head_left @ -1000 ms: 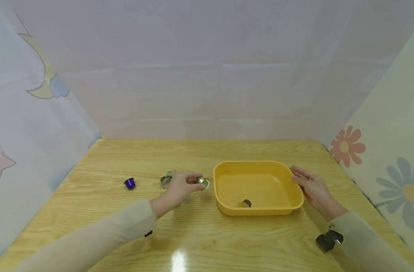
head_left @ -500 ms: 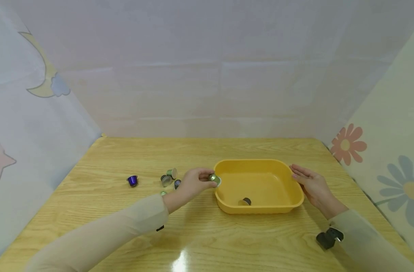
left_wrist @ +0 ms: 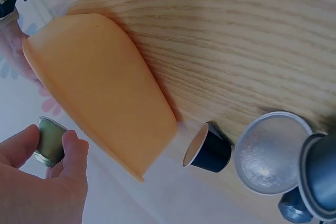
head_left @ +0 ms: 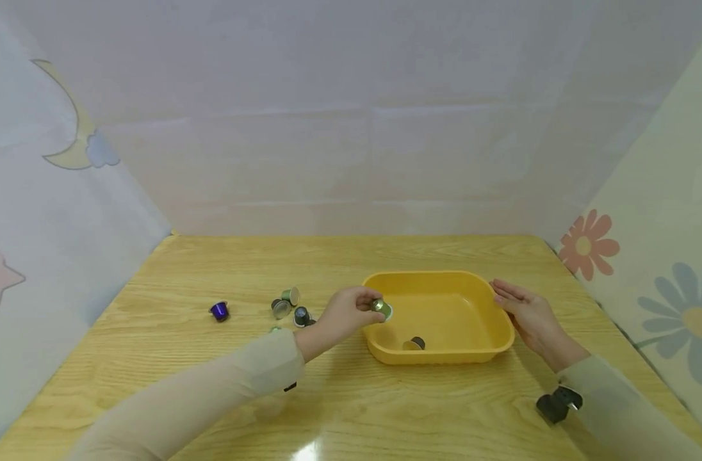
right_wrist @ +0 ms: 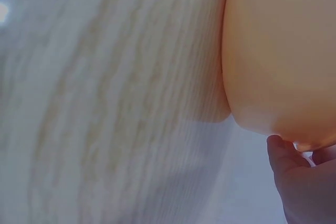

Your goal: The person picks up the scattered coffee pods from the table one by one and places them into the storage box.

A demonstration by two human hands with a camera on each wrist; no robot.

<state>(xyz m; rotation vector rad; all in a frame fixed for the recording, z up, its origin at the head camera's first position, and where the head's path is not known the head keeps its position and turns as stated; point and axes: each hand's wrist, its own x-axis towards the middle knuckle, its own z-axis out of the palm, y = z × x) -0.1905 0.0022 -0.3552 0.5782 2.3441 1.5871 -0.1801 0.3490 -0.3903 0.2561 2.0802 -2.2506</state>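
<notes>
My left hand [head_left: 343,315] pinches a green coffee capsule [head_left: 382,309] between thumb and fingers, above the left part of a yellow plastic tub [head_left: 437,358]. In the left wrist view the green capsule [left_wrist: 50,141] shows its rims clear of the fingertips. Inside the tub lies one dark capsule with a tan lid [head_left: 414,344], on its side near the front wall. My right hand [head_left: 530,320] rests against the tub's right end with its fingers fairly straight. The right wrist view shows the thumb [right_wrist: 283,153] touching the tub's outer wall.
Left of the tub, several capsules lie in a loose group, among them a green one [head_left: 290,296], a silver-lidded one [head_left: 281,309] and a dark one [head_left: 302,316]. A purple capsule [head_left: 219,311] lies apart, farther left. Printed cloth surrounds the wooden table [head_left: 351,410].
My left hand has carried the green capsule rightward, from beside the tub to over its left rim, uncovering capsules on the table. My right hand stays at the tub's right end.
</notes>
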